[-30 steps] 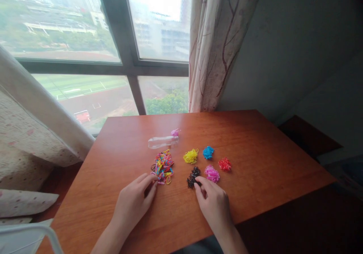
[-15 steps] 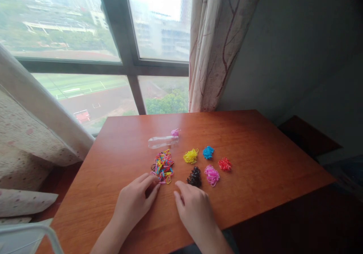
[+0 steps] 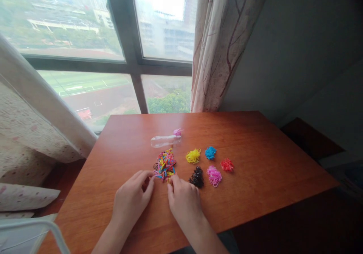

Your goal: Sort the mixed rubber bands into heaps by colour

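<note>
A mixed pile of small coloured rubber bands lies on the wooden table. At its lower left edge, my left hand is curled, with thumb and forefinger close together at a pink band. My right hand reaches in from the lower right, thumb and forefinger closed at a yellow band. Just right of that hand is a heap of black bands. Beyond it sit sorted heaps of pink bands, yellow bands, blue bands and red bands.
Behind the mixed pile a clear plastic bottle lies on its side, with a pink cap by its neck. The table meets a window and curtain at the back. A white frame stands at lower left.
My right hand has moved left and forward to the mixed pile, its fingers now at a yellow band. My left hand has drawn slightly left. The view has shifted a little.
</note>
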`<state>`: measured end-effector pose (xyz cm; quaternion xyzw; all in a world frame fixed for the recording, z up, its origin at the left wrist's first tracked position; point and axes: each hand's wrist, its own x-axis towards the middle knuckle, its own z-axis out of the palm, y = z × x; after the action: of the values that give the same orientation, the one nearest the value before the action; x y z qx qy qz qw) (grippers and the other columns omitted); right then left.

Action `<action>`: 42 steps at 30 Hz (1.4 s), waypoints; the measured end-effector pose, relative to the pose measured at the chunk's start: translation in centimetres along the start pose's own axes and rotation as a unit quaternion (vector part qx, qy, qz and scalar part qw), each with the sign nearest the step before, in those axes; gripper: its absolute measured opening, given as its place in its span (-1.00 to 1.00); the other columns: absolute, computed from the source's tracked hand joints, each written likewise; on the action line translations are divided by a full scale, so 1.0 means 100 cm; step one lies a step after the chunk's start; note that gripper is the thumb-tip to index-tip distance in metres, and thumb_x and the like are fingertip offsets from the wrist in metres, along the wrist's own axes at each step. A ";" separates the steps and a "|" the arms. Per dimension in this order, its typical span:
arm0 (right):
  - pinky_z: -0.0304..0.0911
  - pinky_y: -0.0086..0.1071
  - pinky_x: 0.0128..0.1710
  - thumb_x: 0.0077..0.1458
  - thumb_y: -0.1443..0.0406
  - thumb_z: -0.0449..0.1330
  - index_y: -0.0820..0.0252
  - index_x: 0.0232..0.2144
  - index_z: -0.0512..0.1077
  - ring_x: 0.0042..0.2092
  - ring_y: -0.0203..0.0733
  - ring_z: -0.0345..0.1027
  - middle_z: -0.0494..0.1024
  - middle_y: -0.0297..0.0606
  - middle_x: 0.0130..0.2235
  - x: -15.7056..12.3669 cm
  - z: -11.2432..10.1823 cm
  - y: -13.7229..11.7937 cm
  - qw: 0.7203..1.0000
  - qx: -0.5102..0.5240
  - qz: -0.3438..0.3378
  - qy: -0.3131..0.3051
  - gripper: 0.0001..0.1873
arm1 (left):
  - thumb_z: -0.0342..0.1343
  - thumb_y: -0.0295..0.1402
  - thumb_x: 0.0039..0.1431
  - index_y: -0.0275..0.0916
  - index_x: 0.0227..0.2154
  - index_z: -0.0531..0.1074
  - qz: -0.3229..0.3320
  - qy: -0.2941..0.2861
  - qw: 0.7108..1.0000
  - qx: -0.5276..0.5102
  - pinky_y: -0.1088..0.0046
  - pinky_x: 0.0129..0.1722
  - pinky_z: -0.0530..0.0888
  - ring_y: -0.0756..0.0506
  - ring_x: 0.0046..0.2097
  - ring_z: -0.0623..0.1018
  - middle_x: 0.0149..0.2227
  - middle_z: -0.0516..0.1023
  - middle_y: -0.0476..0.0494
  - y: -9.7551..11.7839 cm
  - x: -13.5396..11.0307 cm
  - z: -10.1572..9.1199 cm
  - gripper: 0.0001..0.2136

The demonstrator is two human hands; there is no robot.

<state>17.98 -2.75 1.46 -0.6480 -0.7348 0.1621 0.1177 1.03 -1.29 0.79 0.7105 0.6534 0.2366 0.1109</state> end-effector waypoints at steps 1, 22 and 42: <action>0.16 -0.43 -0.38 0.25 0.38 0.15 0.10 -0.23 0.42 -0.28 -0.14 0.53 0.61 -0.29 -0.30 0.000 0.001 0.001 1.000 0.003 -0.004 0.003 -0.91 | 0.00 -0.23 0.24 -0.10 -0.31 0.51 -0.009 -0.005 1.000 0.010 0.50 -0.44 0.37 -0.04 -0.41 0.57 -0.38 0.59 0.04 0.001 0.000 -0.001 -0.81; 0.10 -0.41 -0.42 0.23 0.34 0.19 0.11 -0.34 0.43 -0.34 -0.15 0.50 0.59 -0.32 -0.37 0.013 0.018 -0.009 0.997 0.007 -0.034 0.068 -0.93 | -0.04 -0.26 0.27 -0.11 -0.24 0.49 0.007 -0.049 0.999 -0.017 0.49 -0.38 0.40 -0.03 -0.37 0.56 -0.32 0.59 0.02 -0.001 0.000 0.004 -0.80; 0.14 -0.42 -0.36 0.27 0.36 0.13 0.07 -0.27 0.42 -0.29 -0.16 0.50 0.60 -0.35 -0.32 0.014 0.019 -0.007 0.997 0.023 -0.060 0.053 -0.91 | -0.01 -0.24 0.30 -0.11 -0.19 0.48 0.057 -0.061 0.997 0.000 0.47 -0.35 0.40 -0.06 -0.32 0.57 -0.33 0.56 0.00 -0.003 -0.002 0.009 -0.81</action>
<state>16.44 -1.62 -0.11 -0.6077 -0.7610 0.1367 0.1812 1.18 -1.32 -0.18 0.7594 0.6042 0.1989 0.1369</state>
